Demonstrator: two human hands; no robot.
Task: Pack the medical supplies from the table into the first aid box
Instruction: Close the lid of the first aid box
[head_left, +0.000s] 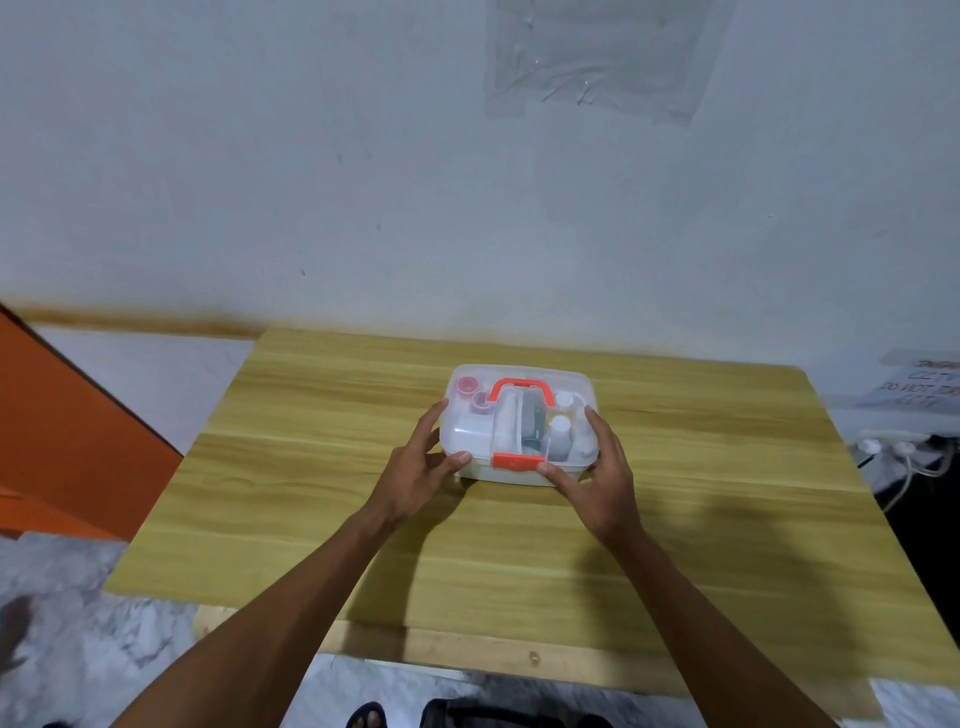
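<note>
Dim, soft overhead light w/ arm shadows on table (270, 499); slight blur, wide-angle bending at edges.

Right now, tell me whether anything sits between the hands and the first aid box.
Nothing visible does. The left hand and the right hand already touch the first aid box at its near corners, and its clear lid is on. No loose supplies show on the wooden table around it.

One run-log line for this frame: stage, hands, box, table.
stage: closing | left hand: on first aid box left side | right hand: on right side | lid: on, supplies inside | table: no loose supplies seen
</note>
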